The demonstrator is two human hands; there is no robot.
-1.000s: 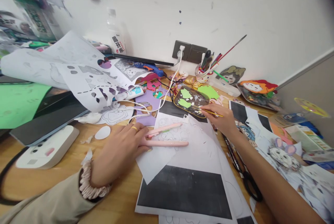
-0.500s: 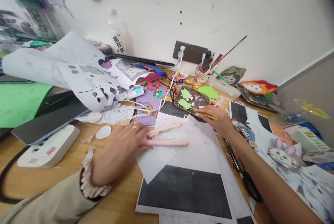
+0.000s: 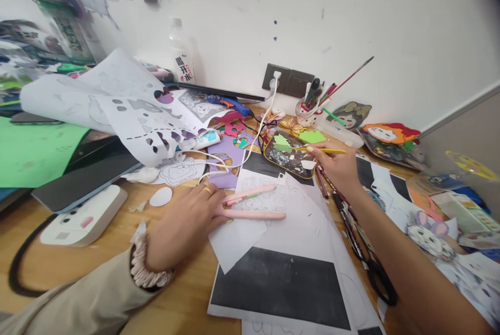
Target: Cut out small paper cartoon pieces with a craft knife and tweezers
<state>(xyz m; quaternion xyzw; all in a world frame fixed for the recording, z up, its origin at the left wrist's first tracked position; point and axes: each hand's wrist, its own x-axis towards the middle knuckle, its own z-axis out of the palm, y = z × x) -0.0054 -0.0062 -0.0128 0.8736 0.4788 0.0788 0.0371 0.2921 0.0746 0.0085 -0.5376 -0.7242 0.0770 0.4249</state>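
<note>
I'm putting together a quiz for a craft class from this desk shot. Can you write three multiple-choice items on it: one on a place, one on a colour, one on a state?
1. Where does the left hand rest?
A. On the pen cup
B. On the desk, fingers at the pink tool
C. On the scissors

2. What colour is the stick in the right hand?
A. Yellow
B. Blue
C. Black

3. How is the white charger at the wall outlet?
A. Lying unplugged on the desk
B. Plugged in
C. Wrapped around the bottle

Answers:
1 B, the palm lies flat with fingers on the pink tool.
2 A, the yellow stick is pinched in the fingers over the dark tray.
3 B, the white charger sits in the wall outlet.
</note>
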